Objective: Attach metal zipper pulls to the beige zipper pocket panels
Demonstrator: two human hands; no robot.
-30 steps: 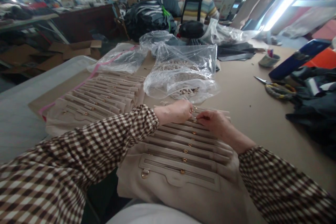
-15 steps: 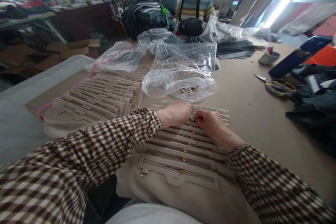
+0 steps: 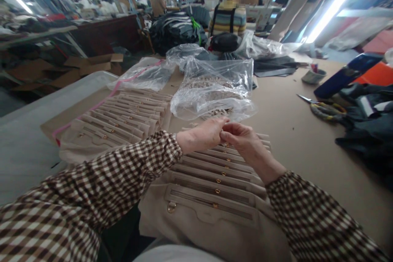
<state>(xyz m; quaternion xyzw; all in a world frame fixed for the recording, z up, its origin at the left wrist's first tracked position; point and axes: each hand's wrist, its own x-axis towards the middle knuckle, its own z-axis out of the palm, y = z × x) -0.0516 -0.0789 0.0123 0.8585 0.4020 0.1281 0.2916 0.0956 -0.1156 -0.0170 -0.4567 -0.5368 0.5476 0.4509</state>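
My left hand and my right hand meet fingertip to fingertip just above a fanned stack of beige bag panels with zips and small gold studs. Both hands are pinched closed; what sits between the fingers is too small to make out. Both sleeves are brown-and-white check. Just beyond the hands lies a clear plastic bag holding many small beige pieces.
A second fanned stack of beige panels lies to the left on a plastic sheet. Scissors, dark fabric and a blue cylinder are at the right. A small bowl stands farther back. Other people work at distant tables.
Both hands have lifted off the top panels and come together in the air, fingertips now touching. The view has tilted down a little.
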